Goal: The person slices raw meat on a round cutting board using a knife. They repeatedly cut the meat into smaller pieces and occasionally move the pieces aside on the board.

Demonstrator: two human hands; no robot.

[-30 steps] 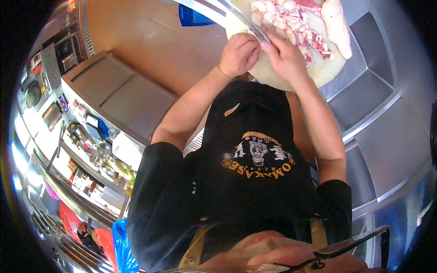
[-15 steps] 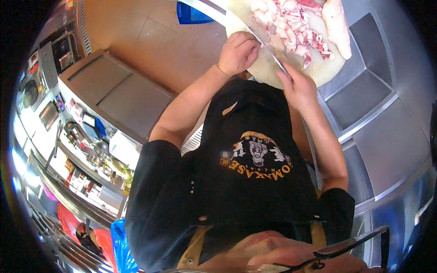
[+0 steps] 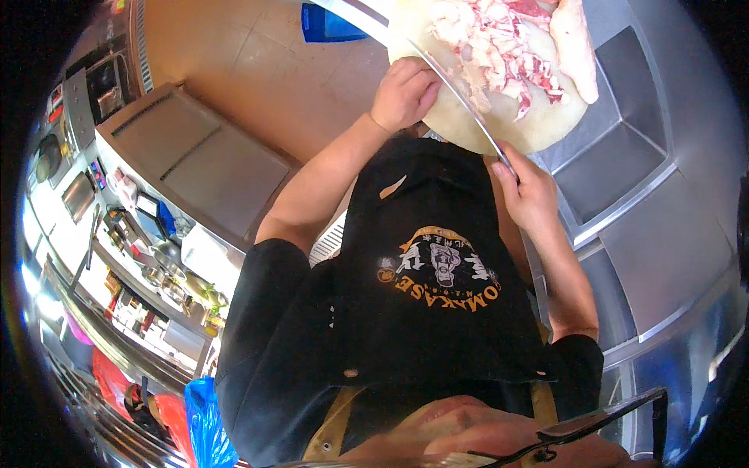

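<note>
Visibly, right grip (image 3: 532, 191) holds knife (image 3: 462, 94) over board (image 3: 538, 129) near steel basin (image 3: 616, 175); left grip (image 3: 403, 95) unclear.

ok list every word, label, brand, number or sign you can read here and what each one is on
I won't copy wording out, but this is where it stands:
Apron: an arc of gold capitals, readable.
Apron: pale characters around a white figure, with smaller lettering too small to read.
Apron, side: tiny white marks, too small to read.
Shelf: any labels there are too small and blurred.
Knife, board: none visible.
</note>
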